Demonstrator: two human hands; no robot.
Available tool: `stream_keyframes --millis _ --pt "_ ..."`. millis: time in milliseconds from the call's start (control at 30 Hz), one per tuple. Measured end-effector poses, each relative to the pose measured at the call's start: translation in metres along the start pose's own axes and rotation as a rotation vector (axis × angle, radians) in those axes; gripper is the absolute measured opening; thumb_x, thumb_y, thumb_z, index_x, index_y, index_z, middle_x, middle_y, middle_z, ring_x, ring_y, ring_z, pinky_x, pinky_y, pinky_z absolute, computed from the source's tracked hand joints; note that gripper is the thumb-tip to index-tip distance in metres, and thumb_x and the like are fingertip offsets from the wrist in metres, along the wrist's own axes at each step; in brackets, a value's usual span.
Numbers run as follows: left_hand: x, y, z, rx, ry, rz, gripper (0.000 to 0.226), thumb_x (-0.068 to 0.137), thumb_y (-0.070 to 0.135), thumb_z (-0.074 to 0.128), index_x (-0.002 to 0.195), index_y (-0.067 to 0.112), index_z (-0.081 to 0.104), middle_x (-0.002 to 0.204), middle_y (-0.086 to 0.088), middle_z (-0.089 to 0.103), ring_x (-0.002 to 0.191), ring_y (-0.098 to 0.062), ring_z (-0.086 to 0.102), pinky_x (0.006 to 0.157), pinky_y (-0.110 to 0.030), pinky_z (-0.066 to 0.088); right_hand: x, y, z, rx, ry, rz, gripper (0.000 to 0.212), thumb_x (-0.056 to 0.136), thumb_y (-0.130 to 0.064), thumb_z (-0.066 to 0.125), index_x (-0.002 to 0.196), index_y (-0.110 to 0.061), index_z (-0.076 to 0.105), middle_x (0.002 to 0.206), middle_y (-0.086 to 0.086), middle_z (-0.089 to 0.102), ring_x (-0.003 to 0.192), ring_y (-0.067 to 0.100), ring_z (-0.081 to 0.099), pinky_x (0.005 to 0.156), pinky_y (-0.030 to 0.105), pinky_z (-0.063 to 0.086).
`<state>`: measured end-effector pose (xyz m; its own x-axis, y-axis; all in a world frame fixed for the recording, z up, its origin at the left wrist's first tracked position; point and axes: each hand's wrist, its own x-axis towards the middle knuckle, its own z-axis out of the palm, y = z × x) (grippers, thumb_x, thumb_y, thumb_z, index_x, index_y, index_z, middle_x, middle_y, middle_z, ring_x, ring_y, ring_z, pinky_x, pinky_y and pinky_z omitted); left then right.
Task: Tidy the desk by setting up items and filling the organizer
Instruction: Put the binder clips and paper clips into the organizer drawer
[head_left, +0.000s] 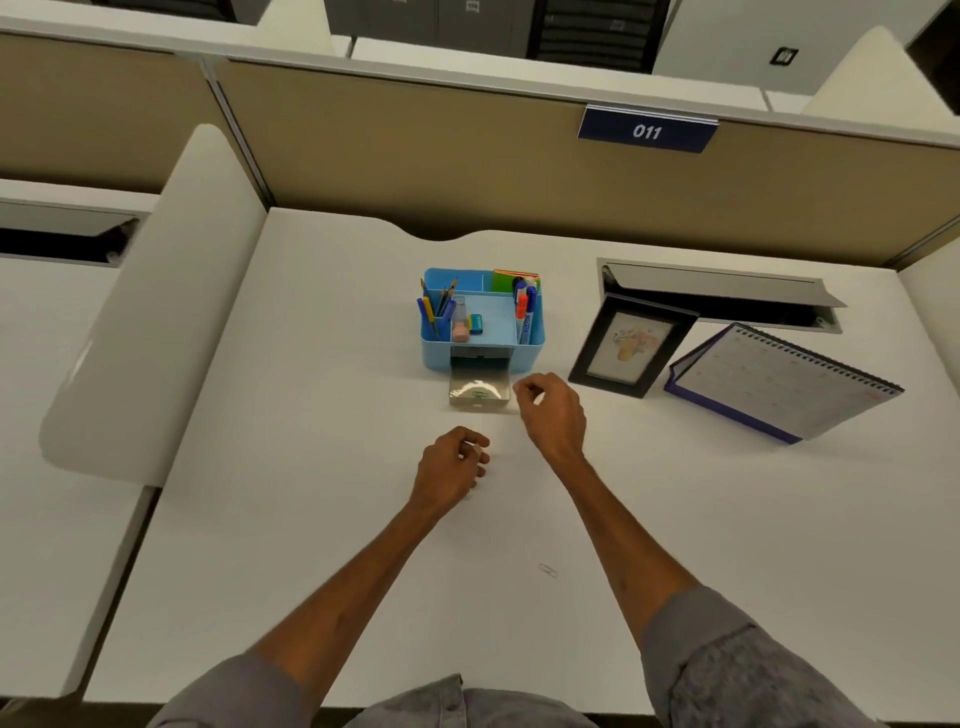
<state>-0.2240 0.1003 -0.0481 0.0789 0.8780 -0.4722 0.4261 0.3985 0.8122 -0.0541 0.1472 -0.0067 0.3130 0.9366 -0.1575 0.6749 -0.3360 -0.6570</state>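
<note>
A blue desk organizer (535, 345) stands at the middle of the white desk, holding pens, pencils, markers, erasers and a green notepad. Its clear drawer (480, 391) is pulled out toward me, with a green clip inside. My right hand (550, 410) hovers at the drawer's right front corner, thumb and forefinger pinched; whether something small is in the pinch is too blurred to tell. My left hand (452, 467) rests on the desk in front of the drawer, fingers curled around a small pale item. A loose paper clip (548, 570) lies on the desk nearer to me.
A black picture frame (631, 343) stands right of the organizer, with a spiral desk calendar (779, 382) beside it. A cable hatch (722, 291) is open behind them. A beige partition runs along the back, and a rounded white divider (156, 312) borders the left.
</note>
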Motion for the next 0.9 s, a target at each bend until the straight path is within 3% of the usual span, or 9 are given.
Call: stream_keyframes --millis 167,300,367,533,733,900 --pt "-0.014 0.007 0.025 0.056 -0.046 0.076 0.024 0.104 0.012 0.051 0.107 0.023 0.072 0.095 0.003 0.077 0.082 -0.013 0.075 0.079 -0.034 0.064 -0.044 0.072 -0.038 -0.018 0.055 0.11 0.021 0.1 -0.031 0.066 0.114 -0.017 0.072 0.113 -0.001 0.073 0.1 0.015 0.068 0.089 0.028 0.056" --pt "-0.031 0.016 0.056 0.321 -0.12 0.232 0.02 0.103 0.02 0.052 0.11 0.03 0.069 0.102 0.012 0.075 0.092 -0.007 0.071 0.083 -0.029 0.058 -0.094 0.126 -0.065 -0.108 0.084 0.122 0.014 0.099 -0.037 0.065 0.102 -0.025 0.071 0.102 -0.012 0.07 0.081 0.007 0.065 0.065 0.015 0.043" --pt "-0.041 0.016 0.073 0.485 -0.143 0.361 0.019 0.103 0.025 0.053 0.114 0.03 0.067 0.109 0.012 0.073 0.095 -0.008 0.067 0.084 -0.032 0.057 -0.117 0.144 -0.073 -0.185 0.04 0.081 0.01 0.1 -0.039 0.063 0.096 -0.032 0.068 0.097 -0.017 0.064 0.073 0.004 0.061 0.06 0.016 0.039" --pt "-0.062 0.015 0.112 0.707 -0.175 0.536 0.022 0.104 0.025 0.052 0.121 0.026 0.065 0.118 0.006 0.069 0.11 -0.015 0.061 0.082 -0.039 0.058 -0.146 0.167 -0.077 -0.371 -0.073 -0.107 0.009 0.102 -0.032 0.059 0.103 -0.028 0.067 0.102 -0.013 0.061 0.073 0.009 0.06 0.068 0.032 0.05" --pt "-0.074 0.016 0.14 0.876 -0.173 0.615 0.027 0.103 0.021 0.053 0.127 0.021 0.065 0.123 0.003 0.068 0.119 -0.02 0.056 0.085 -0.034 0.055 -0.146 0.173 -0.078 -0.457 -0.145 -0.229 0.016 0.102 -0.028 0.055 0.114 -0.026 0.067 0.112 -0.011 0.062 0.095 0.013 0.063 0.077 0.034 0.048" --pt "-0.08 0.013 0.148 0.939 -0.127 0.595 0.025 0.103 0.019 0.051 0.123 0.021 0.067 0.118 0.003 0.068 0.115 -0.02 0.056 0.084 -0.034 0.054 -0.142 0.178 -0.079 -0.485 -0.197 -0.237 0.017 0.103 -0.029 0.05 0.111 -0.023 0.063 0.112 -0.008 0.061 0.09 0.016 0.062 0.078 0.034 0.047"
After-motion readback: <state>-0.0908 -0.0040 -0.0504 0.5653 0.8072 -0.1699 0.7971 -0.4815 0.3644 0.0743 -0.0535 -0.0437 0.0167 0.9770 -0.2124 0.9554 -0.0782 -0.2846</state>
